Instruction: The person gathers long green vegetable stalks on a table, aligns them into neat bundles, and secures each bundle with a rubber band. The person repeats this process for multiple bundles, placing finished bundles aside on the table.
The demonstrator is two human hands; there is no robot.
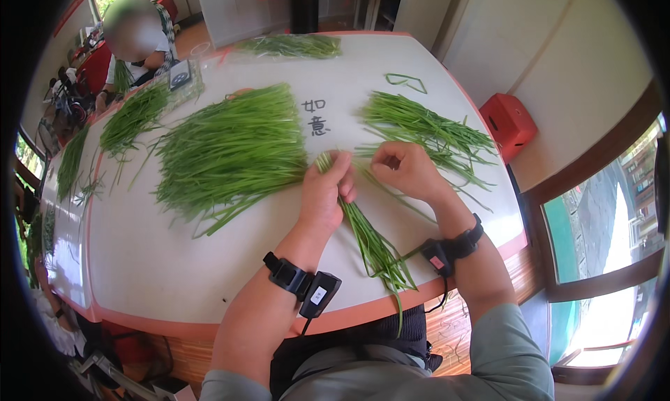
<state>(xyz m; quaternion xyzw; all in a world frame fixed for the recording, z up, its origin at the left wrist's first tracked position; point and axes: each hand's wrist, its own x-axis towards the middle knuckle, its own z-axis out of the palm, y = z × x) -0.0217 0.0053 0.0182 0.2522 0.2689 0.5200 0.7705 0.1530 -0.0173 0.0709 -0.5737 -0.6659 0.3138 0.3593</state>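
My left hand [325,189] is closed around a small bundle of long green leaves, likely garlic chives [369,238], whose pale ends show above the thumb and whose tips trail down to the table's near edge. Just right of it, my right hand [405,170] hovers with curled fingers; whether a thin stalk is between them cannot be told. A wide pile of the same greens [235,144] lies to the left of my hands. A smaller loose pile [424,126] lies beyond my right hand, with stray stalks beside it.
The white table [172,275] has an orange rim. A clear bag of greens [293,45] lies at the far edge, and more bunches [133,115] lie at the left near a phone [180,75]. A person [138,50] sits at the far left corner. A red box [507,126] stands right.
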